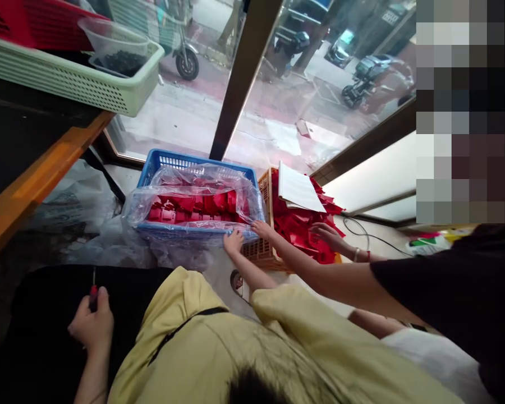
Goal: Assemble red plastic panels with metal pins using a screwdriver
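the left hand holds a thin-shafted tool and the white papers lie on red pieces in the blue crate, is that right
Not quite: the crate is wrong. The head view shows the white papers lying on red pieces in the orange-brown crate, beside the blue crate. The left hand does hold a thin-shafted tool.

A straight, dark brown window post [240, 78] separates large panes of clear glass [303, 101] that let in daylight. Outside, left of the post, a parked scooter with a black front wheel [187, 63] stands on paving; to the post's right are a dark, blurred motorbike [376, 78] and a car [340, 49]. Indoors, well left of the post, sits a black-topped surface [29, 106] with an orange-brown wooden edge [46, 179]. Right of the post, a flat white panel [374, 168] rises above pale flooring [387, 251].
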Demonstrator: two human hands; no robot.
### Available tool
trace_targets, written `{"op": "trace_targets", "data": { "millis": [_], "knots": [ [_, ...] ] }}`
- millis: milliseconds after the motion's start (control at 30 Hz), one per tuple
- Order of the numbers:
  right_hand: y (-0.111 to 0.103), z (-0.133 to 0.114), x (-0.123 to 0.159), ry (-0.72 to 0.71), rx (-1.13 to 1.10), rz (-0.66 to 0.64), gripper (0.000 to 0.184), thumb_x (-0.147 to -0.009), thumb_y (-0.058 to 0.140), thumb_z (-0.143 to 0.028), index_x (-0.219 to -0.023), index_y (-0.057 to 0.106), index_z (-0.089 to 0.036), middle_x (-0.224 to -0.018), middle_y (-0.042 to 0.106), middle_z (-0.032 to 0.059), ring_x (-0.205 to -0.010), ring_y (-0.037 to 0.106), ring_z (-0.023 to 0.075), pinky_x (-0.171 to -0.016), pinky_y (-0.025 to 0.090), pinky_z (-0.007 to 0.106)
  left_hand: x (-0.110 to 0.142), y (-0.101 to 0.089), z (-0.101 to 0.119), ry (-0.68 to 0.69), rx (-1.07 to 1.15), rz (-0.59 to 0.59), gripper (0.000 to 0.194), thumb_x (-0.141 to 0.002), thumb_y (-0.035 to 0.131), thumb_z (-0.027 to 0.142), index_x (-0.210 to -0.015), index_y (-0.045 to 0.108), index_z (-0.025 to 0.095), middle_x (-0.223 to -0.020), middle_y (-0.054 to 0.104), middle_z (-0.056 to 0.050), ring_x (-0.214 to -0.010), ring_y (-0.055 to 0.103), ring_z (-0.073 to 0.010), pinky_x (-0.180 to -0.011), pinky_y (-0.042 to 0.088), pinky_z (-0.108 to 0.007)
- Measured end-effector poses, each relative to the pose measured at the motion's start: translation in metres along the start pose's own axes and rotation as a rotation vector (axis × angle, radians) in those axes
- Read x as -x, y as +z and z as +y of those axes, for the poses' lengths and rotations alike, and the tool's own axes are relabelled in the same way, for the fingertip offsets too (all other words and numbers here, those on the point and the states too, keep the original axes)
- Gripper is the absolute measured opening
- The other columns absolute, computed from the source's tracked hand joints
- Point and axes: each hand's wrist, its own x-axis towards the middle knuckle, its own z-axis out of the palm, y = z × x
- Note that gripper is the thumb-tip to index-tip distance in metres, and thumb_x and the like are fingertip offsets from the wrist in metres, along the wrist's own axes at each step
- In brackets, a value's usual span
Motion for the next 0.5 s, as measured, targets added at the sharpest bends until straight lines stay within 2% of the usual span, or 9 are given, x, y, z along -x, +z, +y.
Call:
{"op": "trace_targets", "data": {
  "millis": [133,233,267,367,433,500],
  "knots": [
    [0.050,-0.048,0.062,-0.232,-0.021,-0.006,0.041,-0.093,0.058,-0.034,-0.131,0.054,-0.018,-0.143,0.047,0.0119,-0.128,0.048,0.0285,-0.106,0.041,0.054,0.003,-0.010,0.005,-0.061,0.067,-0.085,0.033,-0.071,0.058,0.053,-0.063,0.057,0.022,-0.049,0.048,0.002,-0.053,0.049,-0.0194,-0.056,0.038,-0.031],
    [0.069,-0.060,0.091,-0.460,-0.051,-0.069,0.036,-0.092,0.060,-0.034,-0.124,0.059,-0.017,-0.138,0.052,0.0111,-0.125,0.051,0.0266,-0.104,0.043,0.052,0.012,-0.028,0.026,-0.035,0.231,-0.293,0.043,-0.069,0.058,0.063,-0.063,0.058,0.021,-0.051,0.053,0.000,-0.054,0.055,-0.0202,-0.060,0.048,-0.033],
    [0.070,-0.061,0.093,-0.514,-0.055,-0.080,0.034,-0.092,0.060,-0.034,-0.122,0.059,-0.017,-0.136,0.054,0.0108,-0.122,0.053,0.0257,-0.102,0.045,0.050,0.018,-0.037,0.037,-0.005,0.298,-0.377,0.048,-0.070,0.056,0.068,-0.062,0.057,0.021,-0.051,0.052,0.000,-0.056,0.056,-0.0199,-0.064,0.051,-0.033],
    [0.065,-0.059,0.082,-0.594,-0.039,-0.076,0.035,-0.093,0.058,-0.034,-0.124,0.058,-0.017,-0.136,0.053,0.0109,-0.122,0.053,0.0254,-0.101,0.046,0.050,0.046,-0.069,0.084,0.080,0.478,-0.592,0.056,-0.072,0.057,0.074,-0.075,0.066,0.018,-0.066,0.062,-0.003,-0.068,0.060,-0.0200,-0.073,0.053,-0.033],
    [0.059,-0.061,0.065,-0.612,-0.008,-0.063,0.040,-0.093,0.058,-0.034,-0.129,0.055,-0.018,-0.140,0.049,0.0116,-0.125,0.050,0.0273,-0.103,0.044,0.052,0.069,-0.093,0.117,0.157,0.751,-0.863,0.043,-0.079,0.064,0.060,-0.083,0.071,0.018,-0.072,0.064,-0.005,-0.070,0.060,-0.0191,-0.073,0.052,-0.032],
    [0.056,-0.068,0.045,-0.636,0.037,-0.079,0.045,-0.093,0.058,-0.036,-0.134,0.051,-0.018,-0.143,0.046,0.0124,-0.127,0.049,0.0288,-0.104,0.043,0.054,0.091,-0.112,0.142,0.255,0.988,-1.050,0.040,-0.086,0.058,0.057,-0.082,0.072,0.020,-0.068,0.062,-0.005,-0.065,0.059,-0.0181,-0.065,0.050,-0.030]
  ]
}}
